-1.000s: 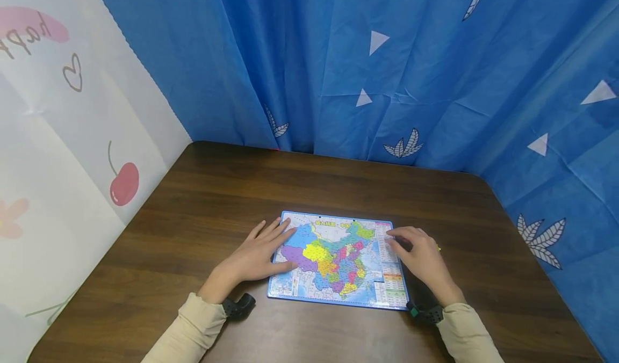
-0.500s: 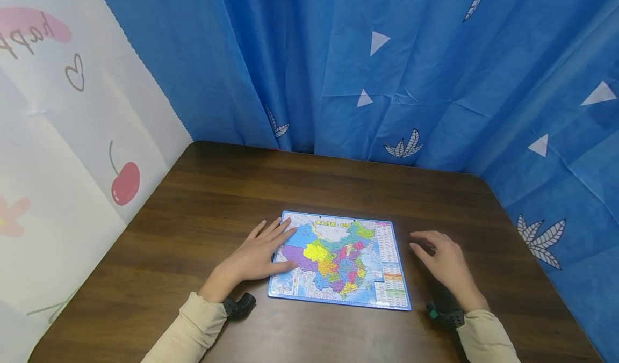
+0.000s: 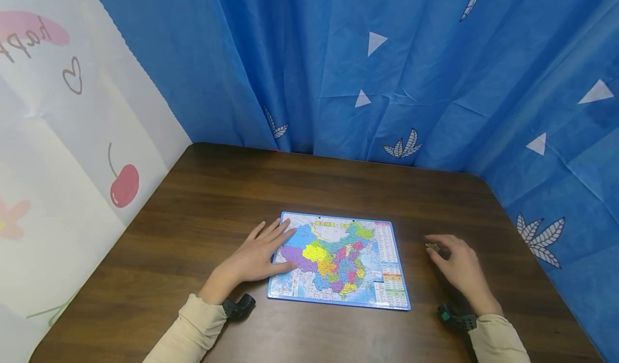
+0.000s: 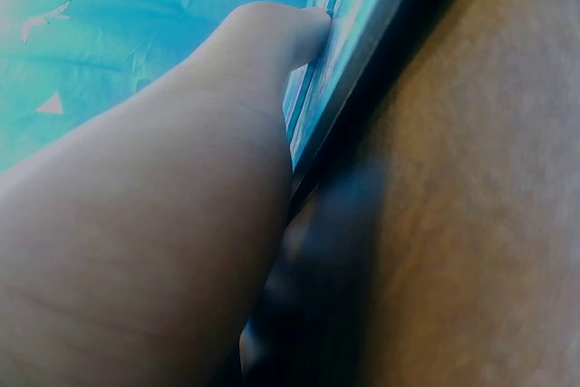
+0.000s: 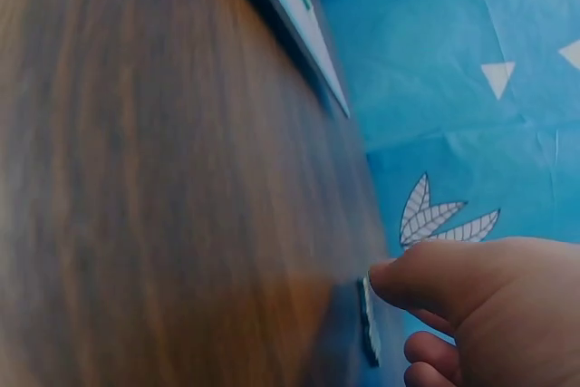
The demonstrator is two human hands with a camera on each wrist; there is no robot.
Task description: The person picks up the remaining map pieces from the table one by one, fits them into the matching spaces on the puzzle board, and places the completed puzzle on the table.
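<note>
A map jigsaw puzzle board (image 3: 338, 297) with a blue rim lies flat on the table, its map of China in colored pieces. My left hand (image 3: 258, 253) rests spread over its left edge, with fingertips and thumb on the surface. In the left wrist view, the thumb (image 4: 304, 33) touches the board's face. Right of the board, my right hand (image 3: 456, 261) has thumb and index finger around a small yellowish puzzle piece (image 3: 432, 247). Seen from the right wrist, the thumb tip meets one end of this thin piece (image 5: 369, 322); the index finger is hidden there.
The dark wooden table (image 3: 232, 186) extends around the board. A blue curtain (image 3: 309, 73) hangs along the back and right, and a white printed sheet (image 3: 92, 116) borders the left. Each wrist wears a black strap, such as the left one (image 3: 238, 305).
My right hand has moved right, away from the board's right edge, to the small puzzle piece on that side. The left hand and the board have stayed in place.
</note>
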